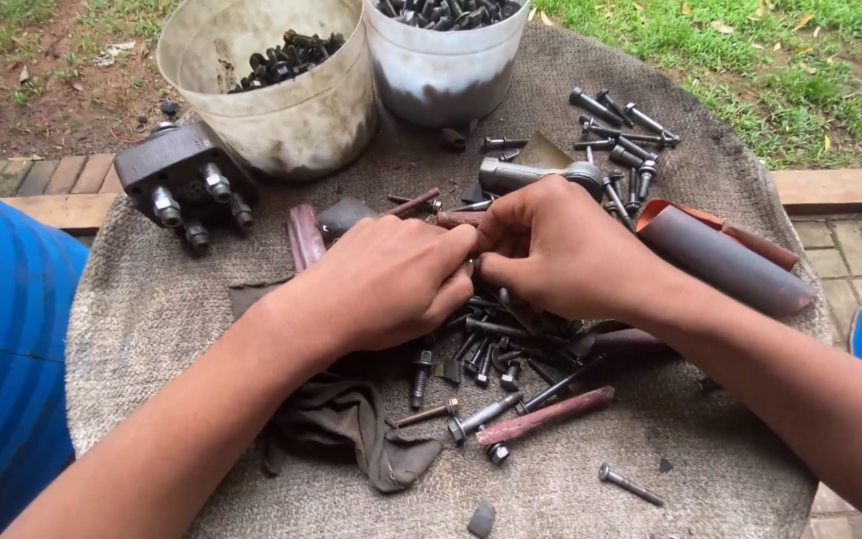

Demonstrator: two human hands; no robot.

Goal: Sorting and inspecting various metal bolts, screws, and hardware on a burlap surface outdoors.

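Observation:
My left hand (391, 284) and my right hand (561, 245) meet fingertip to fingertip over a heap of dark bolts (491, 349) on a grey cloth-covered round surface (172, 299). The fingers of both hands pinch a small dark part between them; it is mostly hidden, so I cannot tell what it is. A dark metal tool with a round head (536, 175) lies just beyond my right hand. A rusty red rod (546, 416) lies in front of the heap.
Two white buckets (281, 95) (446, 65) with dark bolts stand at the back. A black metal block with fittings (187, 185) sits at left. A rolled sheet of sandpaper (720, 260) lies at right, a dirty rag (361, 429) in front. More bolts (621, 125) lie behind.

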